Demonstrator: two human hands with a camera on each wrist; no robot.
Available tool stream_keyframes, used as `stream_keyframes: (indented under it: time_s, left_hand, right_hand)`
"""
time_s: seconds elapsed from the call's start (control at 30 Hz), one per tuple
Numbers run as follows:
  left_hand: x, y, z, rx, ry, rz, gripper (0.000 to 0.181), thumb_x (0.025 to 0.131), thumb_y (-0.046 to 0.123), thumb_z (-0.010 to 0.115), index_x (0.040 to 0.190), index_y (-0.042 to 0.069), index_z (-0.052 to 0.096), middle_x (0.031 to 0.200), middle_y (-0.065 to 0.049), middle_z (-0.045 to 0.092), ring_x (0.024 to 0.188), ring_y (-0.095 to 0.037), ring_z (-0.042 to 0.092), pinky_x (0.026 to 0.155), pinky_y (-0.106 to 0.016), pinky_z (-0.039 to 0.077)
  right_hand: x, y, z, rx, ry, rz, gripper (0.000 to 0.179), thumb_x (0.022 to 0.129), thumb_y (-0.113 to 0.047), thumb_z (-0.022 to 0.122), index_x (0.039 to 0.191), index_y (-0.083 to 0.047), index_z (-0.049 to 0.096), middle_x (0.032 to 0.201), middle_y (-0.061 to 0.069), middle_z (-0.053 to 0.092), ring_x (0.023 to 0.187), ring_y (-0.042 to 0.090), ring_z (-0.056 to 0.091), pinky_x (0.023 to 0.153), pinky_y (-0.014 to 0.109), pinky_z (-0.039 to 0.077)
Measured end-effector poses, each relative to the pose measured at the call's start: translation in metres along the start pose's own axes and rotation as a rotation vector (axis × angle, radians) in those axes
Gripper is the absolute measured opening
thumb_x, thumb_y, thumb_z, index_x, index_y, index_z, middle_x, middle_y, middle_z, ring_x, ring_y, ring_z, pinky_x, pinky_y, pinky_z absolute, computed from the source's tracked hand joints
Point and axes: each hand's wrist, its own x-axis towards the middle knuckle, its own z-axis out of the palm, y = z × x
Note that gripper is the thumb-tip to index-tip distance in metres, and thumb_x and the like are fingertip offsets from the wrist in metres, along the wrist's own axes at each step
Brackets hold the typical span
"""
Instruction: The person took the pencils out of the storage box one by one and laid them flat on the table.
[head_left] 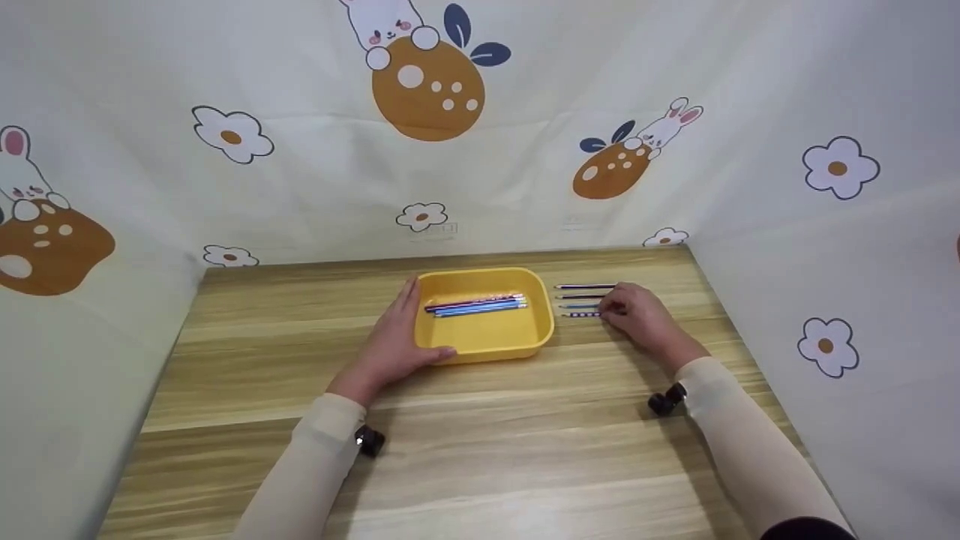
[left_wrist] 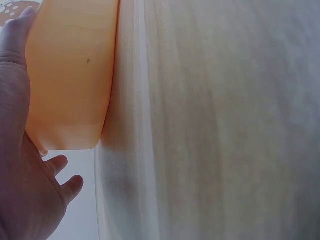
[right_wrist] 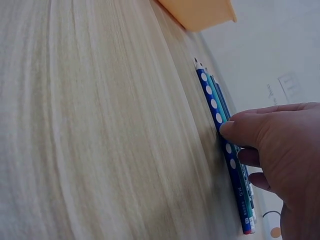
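On the wood-grain table [head_left: 480,450], right of a yellow tray [head_left: 491,339] with several pencils [head_left: 480,305] inside: dotted pencil [right_wrist: 230,156], nearest of a row with three other pencils [head_left: 581,297]. Right hand [head_left: 641,315] over them, narrow, thumb touching dotted one; pinched or not, cannot tell. Left hand [head_left: 390,337] spread wide against tray's left end.

Left hand [left_wrist: 22,172] against orange bin [left_wrist: 72,80], thumb [left_wrist: 12,47] along side; 1 dark speck [left_wrist: 88,60] on wall; wood-grain tabletop [left_wrist: 210,125] alongside.
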Motion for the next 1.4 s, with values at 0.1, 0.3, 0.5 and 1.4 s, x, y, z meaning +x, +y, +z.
stream_keyframes:
  time_s: [0.1,0.3,0.5,1.4]
  left_hand:
    - [0.000,0.000,-0.001,-0.002,-0.002,0.002,0.144,0.081,0.067,0.093,0.179,0.010,0.004,0.186,-0.012,0.004,0.170,-0.037,0.013,0.135,-0.055,0.020]
    - [0.001,-0.002,0.000,0.003,-0.004,0.007,0.143,0.082,0.066,0.092,0.179,0.011,0.003,0.186,-0.012,0.004,0.170,-0.036,0.012,0.135,-0.056,0.019]
    - [0.001,-0.003,0.000,0.006,-0.003,0.000,0.144,0.081,0.068,0.092,0.179,0.012,0.003,0.186,-0.010,0.003,0.169,-0.037,0.013,0.135,-0.057,0.020]
    - [0.001,-0.002,0.001,-0.007,0.002,0.010,0.143,0.081,0.067,0.092,0.179,0.010,0.005,0.186,-0.010,0.004,0.169,-0.036,0.014,0.135,-0.054,0.021]
  right_hand:
    - [0.000,-0.002,-0.001,0.011,0.007,0.000,0.006,0.098,-0.001,0.081,0.103,-0.005,0.082,0.105,0.007,0.073,0.102,0.029,0.068,0.096,0.051,0.056]
    - [0.000,-0.006,-0.003,0.034,0.021,0.011,0.008,0.098,-0.004,0.083,0.105,-0.004,0.082,0.103,0.006,0.073,0.101,0.026,0.067,0.095,0.047,0.054]
    - [0.001,-0.010,-0.004,0.056,0.032,0.010,0.008,0.097,-0.003,0.084,0.104,-0.003,0.082,0.100,0.005,0.072,0.098,0.026,0.065,0.092,0.047,0.052]
    - [0.050,-0.112,0.011,0.234,0.002,-0.064,0.011,0.106,-0.011,0.076,0.113,-0.003,0.080,0.108,0.003,0.075,0.102,0.021,0.067,0.085,0.037,0.055]
